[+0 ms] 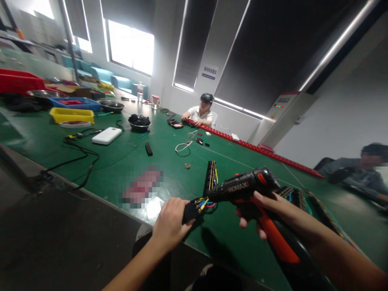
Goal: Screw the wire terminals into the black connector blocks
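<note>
My right hand (pixel 257 214) is wrapped round the grip of a black and orange cordless screwdriver (pixel 242 186) marked KOMAX. Its nose points left and meets the wired end of a black power strip (pixel 211 178), where brass parts and yellow, blue and red wires (pixel 203 205) show. Fingers closed, my left hand (pixel 172 220) grips the black end piece (pixel 189 212) of that strip near the table's front edge. Whether the bit sits in a screw is too small to tell. A few small brass pieces (pixel 187 166) lie beyond the strip.
More open wired strips (pixel 315 208) lie at the right. A black bar (pixel 148 149), a white power bank (pixel 107 136), a bowl of black parts (pixel 139 123) and a yellow tray (pixel 72 116) stand left. Across the green table (pixel 169 178), a person (pixel 201 113) handles red strips; another person sits right.
</note>
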Action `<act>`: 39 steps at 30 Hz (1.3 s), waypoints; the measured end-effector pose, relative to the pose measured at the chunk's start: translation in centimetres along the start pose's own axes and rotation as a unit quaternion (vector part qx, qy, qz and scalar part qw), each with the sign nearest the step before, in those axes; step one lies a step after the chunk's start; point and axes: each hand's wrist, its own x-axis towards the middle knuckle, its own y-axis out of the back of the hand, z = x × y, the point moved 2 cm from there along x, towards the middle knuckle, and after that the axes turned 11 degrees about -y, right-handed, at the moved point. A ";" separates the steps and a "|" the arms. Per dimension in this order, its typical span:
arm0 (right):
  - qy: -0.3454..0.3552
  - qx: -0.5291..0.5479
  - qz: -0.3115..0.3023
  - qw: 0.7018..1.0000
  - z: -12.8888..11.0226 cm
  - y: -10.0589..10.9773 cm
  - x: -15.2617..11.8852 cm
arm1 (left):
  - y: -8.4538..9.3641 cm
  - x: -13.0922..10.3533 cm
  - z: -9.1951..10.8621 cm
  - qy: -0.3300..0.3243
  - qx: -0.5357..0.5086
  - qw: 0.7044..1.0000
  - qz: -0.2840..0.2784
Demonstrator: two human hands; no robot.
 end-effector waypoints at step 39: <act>-0.173 -0.472 -0.021 0.864 -12.6 -1.8 7.3 | 0.4 0.1 -0.7 0.051 -0.035 0.998 -0.024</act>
